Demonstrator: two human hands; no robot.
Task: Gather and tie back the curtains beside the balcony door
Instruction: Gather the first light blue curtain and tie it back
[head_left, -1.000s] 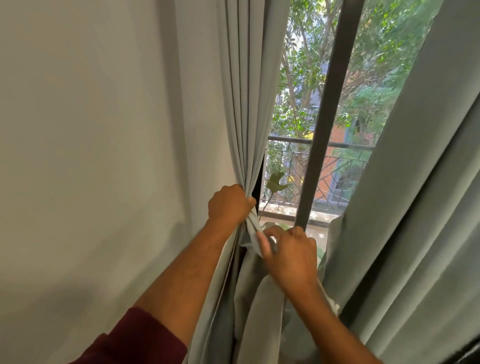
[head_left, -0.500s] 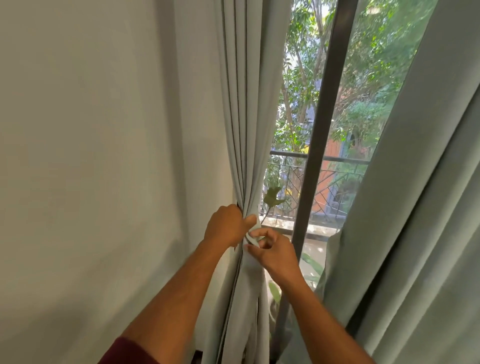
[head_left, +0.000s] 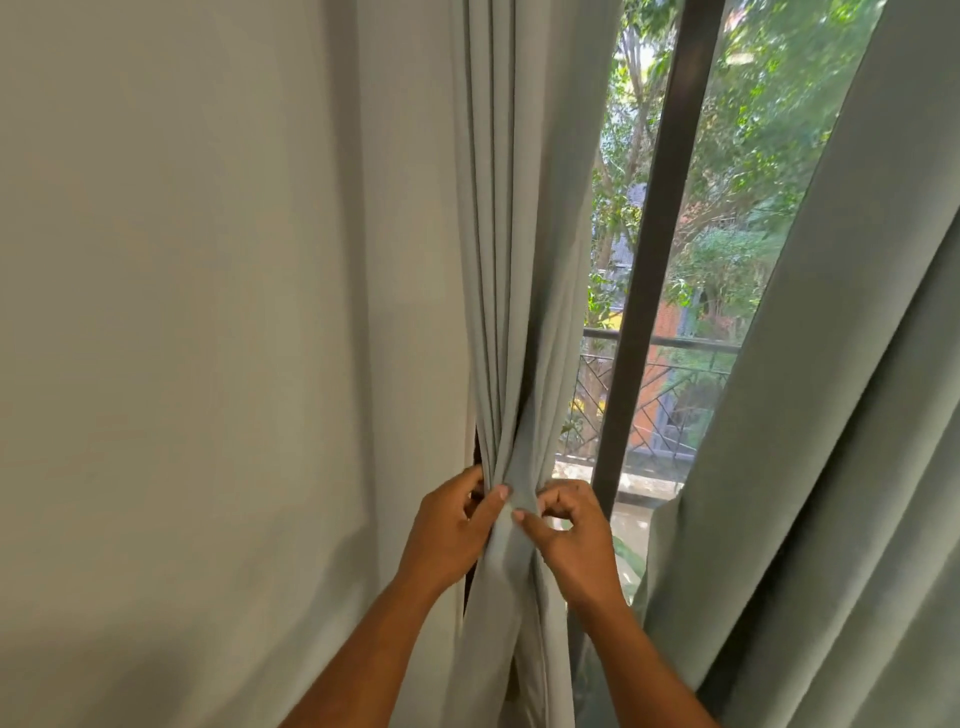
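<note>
Gripping: I see my left hand (head_left: 451, 530) wrapped round the pale grey-green pleated fabric curtain (head_left: 511, 291), thumb pressed on the front of the bunch at its narrowest point.
Right hand: my right hand (head_left: 569, 535) pinches the same bunch from the other side, thumb and curled fingers closed on cloth (whether a tie strip sits under them I cannot tell).
Curtain position: gathered into a tight waist between the plain off-white wall (head_left: 182, 338) and the dark metal door frame post (head_left: 652, 249), pleats fanning above and hanging loose below.
Other curtain: a second grey-green drape (head_left: 831, 415) hangs ungathered on the right, so I judge the task about half done at best.
Step in hand: cinching and securing the waist, as I read it.
Doing it well: I should keep the left hand clamped so no pleat slips out, and let only the right hand work the fastening.
Tension: pull snug, not hard; heavy cloth will sag if the hold loosens.
Risk: a stray fold on the wall side could escape the bundle.
</note>
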